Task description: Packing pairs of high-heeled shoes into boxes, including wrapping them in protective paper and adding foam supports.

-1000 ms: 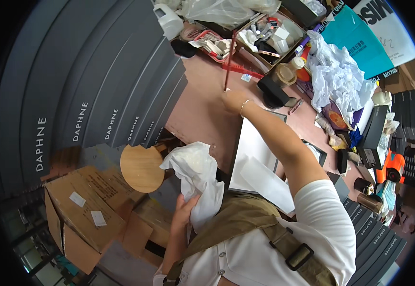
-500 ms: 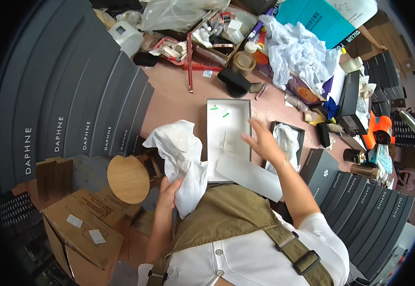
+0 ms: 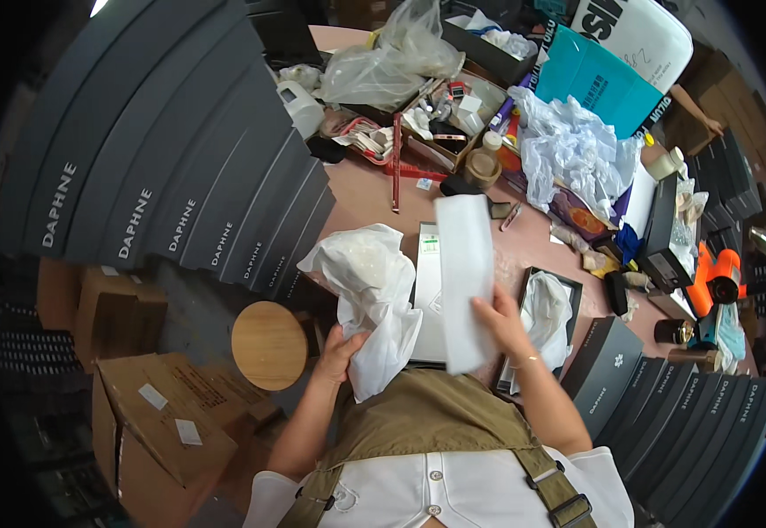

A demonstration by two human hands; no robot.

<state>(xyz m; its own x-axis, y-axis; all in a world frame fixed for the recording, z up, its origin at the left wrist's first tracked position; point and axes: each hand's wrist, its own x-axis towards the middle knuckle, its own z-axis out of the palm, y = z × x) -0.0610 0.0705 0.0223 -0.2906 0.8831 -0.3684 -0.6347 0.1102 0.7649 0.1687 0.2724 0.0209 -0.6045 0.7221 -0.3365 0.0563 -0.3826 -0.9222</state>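
My left hand (image 3: 339,354) is closed on the lower end of a bundle wrapped in white tissue paper (image 3: 371,295); what is inside stays hidden. In my right hand (image 3: 503,324) is a long white translucent sheet (image 3: 464,264), gripped by its right edge and raised upright. Behind both lies a shallow open box (image 3: 428,304) with a white inside, standing on the table before me. The sheet and the bundle cover much of it. To the right of my right hand, a smaller dark box (image 3: 574,295) contains crumpled white tissue (image 3: 545,315).
Tall stacks of dark grey boxes (image 3: 198,150) rise at the left, with more (image 3: 673,396) at the right. A round wooden stool (image 3: 268,345) and a cardboard carton (image 3: 158,422) stand lower left. Cluttered trays, plastic bags (image 3: 568,150) and a jar (image 3: 482,165) fill the table's far side.
My right hand has taken hold of the white sheet, which lay slanting across the box's near end, and lifted it upright. My left hand still holds the wrapped bundle. The view has shifted.
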